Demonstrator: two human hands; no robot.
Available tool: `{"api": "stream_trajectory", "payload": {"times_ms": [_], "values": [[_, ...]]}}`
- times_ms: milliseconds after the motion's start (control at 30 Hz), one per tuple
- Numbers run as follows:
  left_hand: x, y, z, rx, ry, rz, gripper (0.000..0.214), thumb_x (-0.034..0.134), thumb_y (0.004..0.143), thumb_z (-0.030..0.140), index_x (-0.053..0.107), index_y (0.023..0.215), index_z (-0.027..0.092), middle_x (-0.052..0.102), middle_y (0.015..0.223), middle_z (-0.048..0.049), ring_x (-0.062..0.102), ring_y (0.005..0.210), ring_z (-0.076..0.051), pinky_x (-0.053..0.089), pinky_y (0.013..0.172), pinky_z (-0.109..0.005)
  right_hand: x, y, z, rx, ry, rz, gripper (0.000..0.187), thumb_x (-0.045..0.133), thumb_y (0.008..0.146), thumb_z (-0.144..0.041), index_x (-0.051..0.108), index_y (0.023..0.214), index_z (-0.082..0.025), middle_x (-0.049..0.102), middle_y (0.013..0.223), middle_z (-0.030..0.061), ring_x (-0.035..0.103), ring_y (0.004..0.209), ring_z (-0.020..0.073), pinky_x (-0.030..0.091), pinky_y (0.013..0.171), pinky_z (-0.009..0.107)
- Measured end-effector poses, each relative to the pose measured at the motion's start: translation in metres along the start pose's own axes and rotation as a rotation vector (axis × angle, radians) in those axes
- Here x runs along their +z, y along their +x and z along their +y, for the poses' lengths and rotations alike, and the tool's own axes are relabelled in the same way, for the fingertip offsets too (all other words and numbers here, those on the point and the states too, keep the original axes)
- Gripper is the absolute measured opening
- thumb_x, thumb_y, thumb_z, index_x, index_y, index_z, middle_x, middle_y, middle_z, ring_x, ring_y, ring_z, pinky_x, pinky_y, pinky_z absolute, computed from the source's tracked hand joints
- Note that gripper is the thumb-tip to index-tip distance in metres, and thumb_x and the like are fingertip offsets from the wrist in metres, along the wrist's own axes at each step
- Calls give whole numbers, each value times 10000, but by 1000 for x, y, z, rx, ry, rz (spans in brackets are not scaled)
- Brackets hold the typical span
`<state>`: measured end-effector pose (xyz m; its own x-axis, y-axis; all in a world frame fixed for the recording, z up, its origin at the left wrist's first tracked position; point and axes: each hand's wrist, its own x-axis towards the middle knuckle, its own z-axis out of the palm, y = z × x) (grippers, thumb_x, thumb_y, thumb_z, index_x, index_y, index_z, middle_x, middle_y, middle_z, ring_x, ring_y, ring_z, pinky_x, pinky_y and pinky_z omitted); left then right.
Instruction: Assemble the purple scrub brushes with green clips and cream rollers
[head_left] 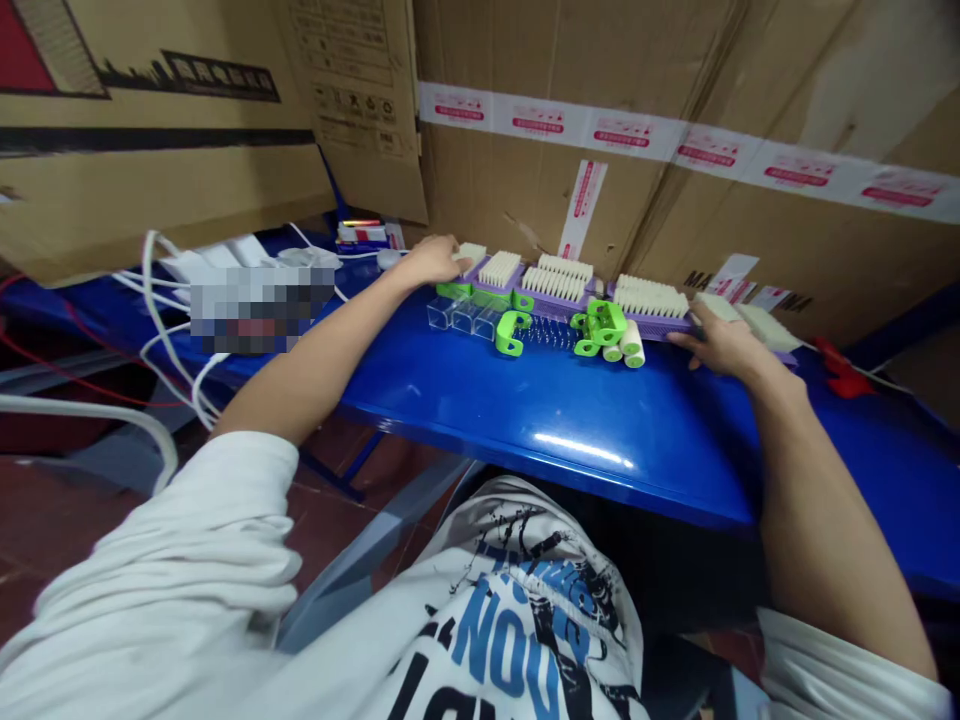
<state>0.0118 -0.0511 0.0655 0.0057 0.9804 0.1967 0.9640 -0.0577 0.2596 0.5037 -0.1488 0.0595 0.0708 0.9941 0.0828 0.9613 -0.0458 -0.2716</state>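
Running from the left hand (433,262) to just past the right hand (726,338), purple trays (559,304) of cream pegs (651,298) are touched by both, though whether gripped cannot be told, with green clips (602,324) laid out between the hands.

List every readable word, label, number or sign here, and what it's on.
"NOU": on the shirt; its other lettering is too creased or cut off.
"MA" and "NA": on the back cardboard, tape between.
Too small or blurred: print on the long white tape, left carton and cardboard flap.
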Motion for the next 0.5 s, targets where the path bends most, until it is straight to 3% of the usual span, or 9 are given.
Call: {"api": "stream_trajectory", "payload": {"times_ms": [100,233,500], "values": [[-2,2,-3,-29,16,-11,698,594,1069,500,635,1625,80,665,1649,-241,618,1568,-399,489,1285,-423,2,-3,-9,33,-68,-93,540,711,1108,-503,630,1551,-207,699,593,15,621,457,248,550,594,380],[3,4,-5,-33,44,4,732,565,1085,576,611,1655,120,654,1669,-216,610,1573,-398,480,1298,-440,3,-3,-12,57,-146,-147,602,671,1097,-619,610,1538,-215,740,665,50,691,526,278,595,603,396],[18,-1,0,3,0,30,799,559,1092,622,553,1706,110,636,1679,-236,598,1574,-415,474,1313,-473,-13,-18,-12,7,-152,-6,750,707,1056,-473,458,1728,-254,796,745,92,736,575,330,622,625,446]]}}
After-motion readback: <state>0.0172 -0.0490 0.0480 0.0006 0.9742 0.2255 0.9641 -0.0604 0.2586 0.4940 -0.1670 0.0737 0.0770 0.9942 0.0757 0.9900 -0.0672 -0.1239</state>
